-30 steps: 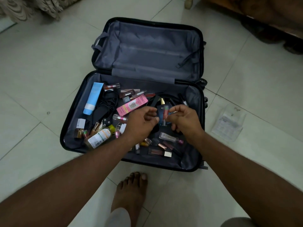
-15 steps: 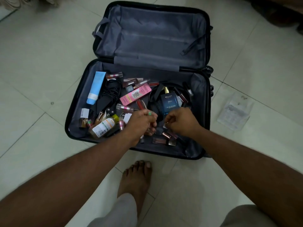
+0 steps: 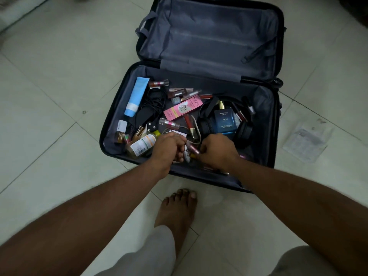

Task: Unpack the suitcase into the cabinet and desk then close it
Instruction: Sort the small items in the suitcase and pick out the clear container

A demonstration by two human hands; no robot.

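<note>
A black suitcase (image 3: pixel 111 124) lies open on the tiled floor, its grey lid (image 3: pixel 209 36) folded back. The near half holds several cosmetics: a blue tube (image 3: pixel 137 94), a pink box (image 3: pixel 183 109), a blue perfume bottle (image 3: pixel 225 121), a white-labelled bottle (image 3: pixel 143 145), black cables (image 3: pixel 153 104) and black headphones (image 3: pixel 245 130). Both hands are down at the case's near edge. My left hand (image 3: pixel 169 146) has its fingers curled round small cosmetic tubes. My right hand (image 3: pixel 217 152) pinches a pink lip-gloss tube (image 3: pixel 194 149) that lies between the two hands.
A clear plastic packet (image 3: pixel 306 141) lies on the floor to the right of the case. My bare foot (image 3: pixel 177 212) stands just in front of the suitcase's near rim. Pale floor tiles surround the case.
Both hands have dropped from in front of the perfume bottle to the small tubes at the case's near edge. The camera has tilted down and moved closer.
</note>
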